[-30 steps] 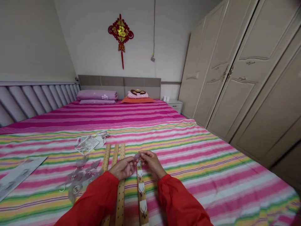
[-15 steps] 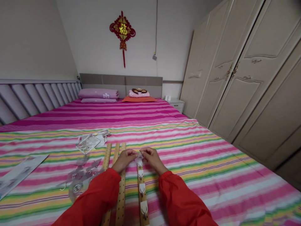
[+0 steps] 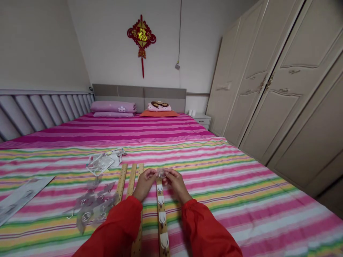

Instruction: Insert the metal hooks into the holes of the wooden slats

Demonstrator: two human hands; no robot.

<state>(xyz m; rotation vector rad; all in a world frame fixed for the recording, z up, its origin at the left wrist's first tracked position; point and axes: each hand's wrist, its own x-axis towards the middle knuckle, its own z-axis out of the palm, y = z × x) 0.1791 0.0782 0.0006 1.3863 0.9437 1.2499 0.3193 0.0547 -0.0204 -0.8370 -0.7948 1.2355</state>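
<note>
My left hand (image 3: 144, 182) and my right hand (image 3: 174, 182) meet over the striped bed (image 3: 241, 192), fingers pinched together on a small clear hook piece (image 3: 161, 174). Both sleeves are red. Under the hands lies a wooden perforated strip (image 3: 162, 217) carrying three white hooks in a row. Three more bare wooden strips (image 3: 128, 180) lie side by side just left of it.
Clear plastic wrappers and hook pieces (image 3: 93, 205) lie to the left of the strips, with a grey printed sheet (image 3: 21, 195) further left. Pillows (image 3: 112, 107) sit at the headboard. A tall cream wardrobe (image 3: 281, 85) runs along the right side.
Both hands have lifted slightly and moved toward the far end of the hooked strip, still pinching the small clear piece. The view shifted a little.
</note>
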